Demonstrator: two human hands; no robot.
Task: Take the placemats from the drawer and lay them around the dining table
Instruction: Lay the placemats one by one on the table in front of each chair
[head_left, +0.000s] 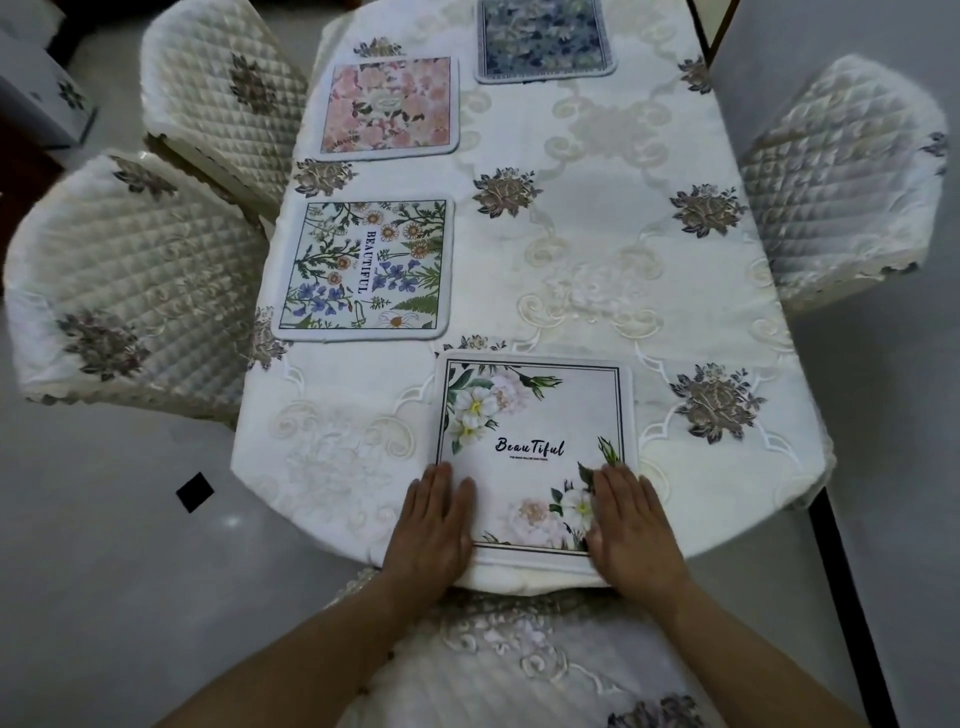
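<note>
A white placemat with pale flowers and the word "Beautiful" (535, 426) lies at the near end of the dining table (597, 218). My left hand (431, 530) rests flat on its near left corner, and my right hand (636, 530) rests flat on its near right corner, fingers together and extended. Three more placemats lie on the cloth: a green and blue floral one (366, 267) at the left side, a pink floral one (388, 106) beyond it, and a blue floral one (543, 39) at the far end.
Two quilted cream chairs stand at the table's left, one nearer (130, 280) and one farther (223, 98). Another chair (841, 176) stands at the right. A cloth-covered chair back (519, 660) is just below my hands. Pale floor surrounds the table.
</note>
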